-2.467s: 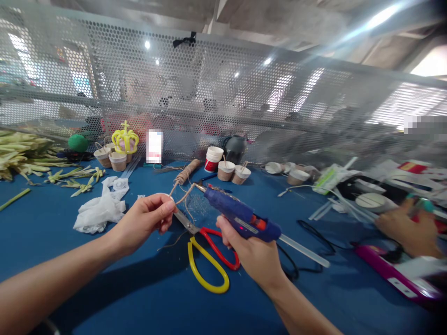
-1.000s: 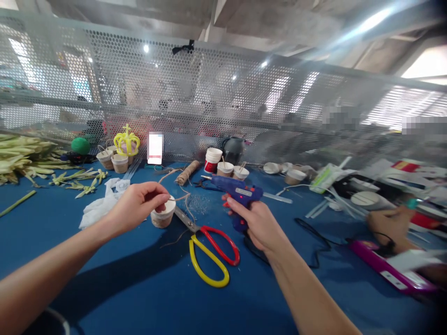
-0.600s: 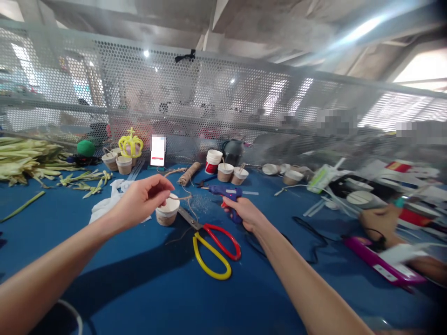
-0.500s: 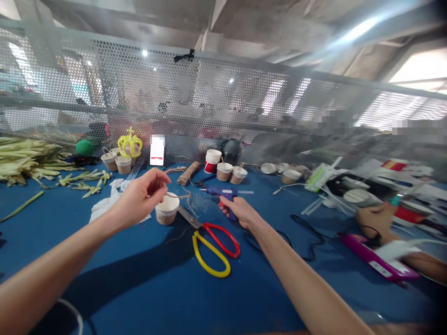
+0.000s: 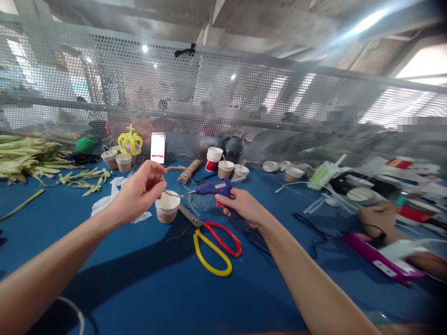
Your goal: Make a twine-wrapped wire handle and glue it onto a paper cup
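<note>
My left hand [image 5: 145, 190] pinches a strand of brown twine [image 5: 173, 193] above a white paper cup [image 5: 167, 208] whose lower part is wrapped in brown. In my right hand [image 5: 240, 203] is a blue glue gun [image 5: 213, 187] with a red trigger, its nozzle pointing left toward the twine end. Below the cup and gun lie open scissors [image 5: 213, 251] with one red and one yellow handle. The twine roll [image 5: 189, 171] rests behind the cup.
Wrapped cups [image 5: 225, 169] stand at the back, beside a red and white cup [image 5: 213, 159]. A phone [image 5: 158, 148] leans near a yellow crown [image 5: 130, 141]. Pale husks [image 5: 24, 156] lie left. At right are a purple power strip [image 5: 384, 260] and a person's arm [image 5: 424, 260].
My right hand has raised the glue gun off the table and tilted it, with its nozzle now closer to the twine. My left hand has moved slightly left and down.
</note>
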The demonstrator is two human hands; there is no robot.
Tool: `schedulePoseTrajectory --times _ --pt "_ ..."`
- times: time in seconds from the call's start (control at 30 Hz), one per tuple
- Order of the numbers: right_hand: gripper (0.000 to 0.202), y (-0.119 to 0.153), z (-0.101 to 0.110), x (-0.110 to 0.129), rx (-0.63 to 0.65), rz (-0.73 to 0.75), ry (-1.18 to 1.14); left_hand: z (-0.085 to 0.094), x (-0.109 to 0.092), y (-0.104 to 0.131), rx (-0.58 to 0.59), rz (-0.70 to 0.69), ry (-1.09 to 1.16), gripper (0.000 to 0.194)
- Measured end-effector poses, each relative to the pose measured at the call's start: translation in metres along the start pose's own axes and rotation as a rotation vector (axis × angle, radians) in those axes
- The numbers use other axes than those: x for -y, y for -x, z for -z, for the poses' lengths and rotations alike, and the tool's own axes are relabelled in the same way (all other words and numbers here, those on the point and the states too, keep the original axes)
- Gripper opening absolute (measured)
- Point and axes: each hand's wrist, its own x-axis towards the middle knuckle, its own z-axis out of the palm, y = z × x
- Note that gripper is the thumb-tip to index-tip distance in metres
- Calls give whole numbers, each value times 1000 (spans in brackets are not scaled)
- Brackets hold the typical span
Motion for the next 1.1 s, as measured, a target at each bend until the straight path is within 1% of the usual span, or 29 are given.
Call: schedulePoseTrajectory --times 0.07,0.1,0.13,0.17,0.2,0.27,0.3,0.33,0.37,0.43,0.5,0.57,0.67,0.73,0.8,0.93,1.1 --pt "26 10 4 13 192 7 -77 0 0 1 8 1 -8 14" --pt "28 13 5 19 232 13 -125 0 0 1 20 3 -8 14" --pt "29 15 5 23 222 35 -172 0 -1 2 37 2 -5 14" --pt "30 16 5 25 182 61 -196 0 -1 2 53 -1 2 14" --pt "30 16 4 27 124 88 -185 0 -1 3 65 -6 13 14" --pt "29 16 1 29 15 133 -76 0 -3 4 73 -16 33 15" --pt "28 16 -1 30 -4 143 -10 0 -3 4 71 -20 39 16" --pt "28 17 -2 30 3 144 35 0 -3 4 69 -22 41 16" --pt "28 18 -2 31 28 140 50 0 -3 5 72 -22 39 16" --pt "27 20 -3 33 62 132 9 1 -3 5 84 -22 30 16" --pt "27 21 -3 33 13 145 -18 1 -3 6 89 -26 23 16" --pt "26 18 -2 32 -55 164 30 0 -4 6 83 -33 20 16" --pt "25 9 1 25 -103 188 189 0 -5 6 90 -44 21 15" --pt "28 0 5 16 -157 192 348 0 -5 5 98 -50 17 17" --pt "32 -11 10 4 -201 128 505 0 -2 4 94 -50 10 20" --pt "35 -32 19 -20 -272 10 641 2 5 0 62 -13 -36 20" --pt "34 -46 26 -42 -301 -70 824 2 13 -3 44 -14 -89 21"
